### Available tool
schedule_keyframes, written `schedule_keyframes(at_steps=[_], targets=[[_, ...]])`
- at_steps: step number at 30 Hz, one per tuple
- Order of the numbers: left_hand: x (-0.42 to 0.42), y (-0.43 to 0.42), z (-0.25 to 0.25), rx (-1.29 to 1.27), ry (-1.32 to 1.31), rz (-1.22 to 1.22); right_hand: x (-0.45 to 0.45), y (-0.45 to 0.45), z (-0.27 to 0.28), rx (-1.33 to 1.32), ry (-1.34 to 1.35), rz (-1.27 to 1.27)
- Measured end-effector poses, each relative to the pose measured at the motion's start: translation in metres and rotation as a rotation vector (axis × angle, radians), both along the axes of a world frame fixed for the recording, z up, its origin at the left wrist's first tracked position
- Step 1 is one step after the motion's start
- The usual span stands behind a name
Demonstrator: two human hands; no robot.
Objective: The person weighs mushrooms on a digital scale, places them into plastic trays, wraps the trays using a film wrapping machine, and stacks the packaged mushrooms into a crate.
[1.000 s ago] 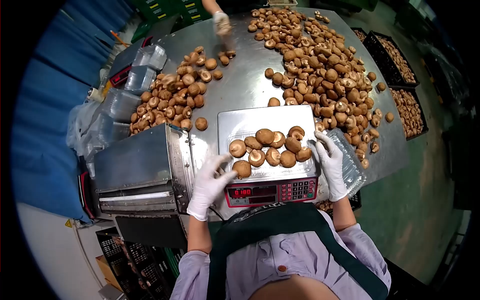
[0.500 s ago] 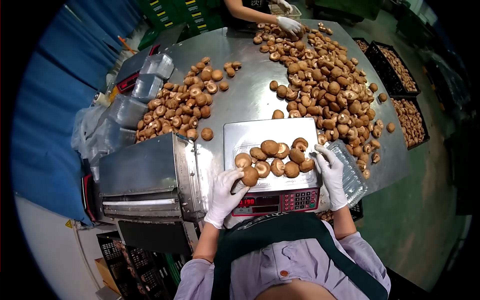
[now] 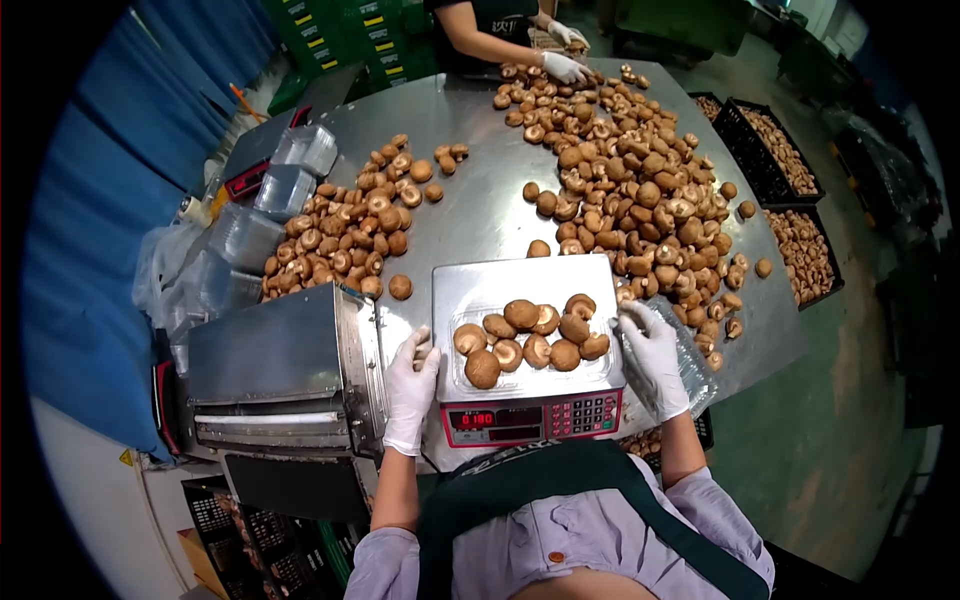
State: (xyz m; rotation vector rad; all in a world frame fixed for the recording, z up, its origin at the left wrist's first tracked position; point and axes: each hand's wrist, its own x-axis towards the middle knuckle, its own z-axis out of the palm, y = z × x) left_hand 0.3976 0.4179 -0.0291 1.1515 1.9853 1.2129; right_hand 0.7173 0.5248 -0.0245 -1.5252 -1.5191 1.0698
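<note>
Left hand empty, fingers parted, beside the scale at its left edge; right hand apart from it at the right edge, fingers parted, plate contact unclear; mushrooms lie between in a clear tray, near the worktop's front edge.

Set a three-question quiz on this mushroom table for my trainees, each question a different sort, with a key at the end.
1. Multiple choice: what rests on the scale?
A) A black crate
B) Mushrooms in a clear tray
C) A folded blue curtain

2. True or false: the person's left hand is gripping a mushroom.

3. Fill in the missing word: across the metal table, the co-worker wears ______ gloves.

Key: 1. B; 2. False; 3. White
</note>
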Motion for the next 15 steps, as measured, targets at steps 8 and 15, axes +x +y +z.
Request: schedule_keyframes(at_steps=[8,15], targets=[[0.010,0.011,-0.014,-0.040,0.315,-0.020,-0.009,0.009,0.001,-0.077,-0.442,0.196],[0.049,0.052,0.014,0.233,0.519,-0.439,-0.035,0.006,0.008,0.534,-0.345,0.229]])
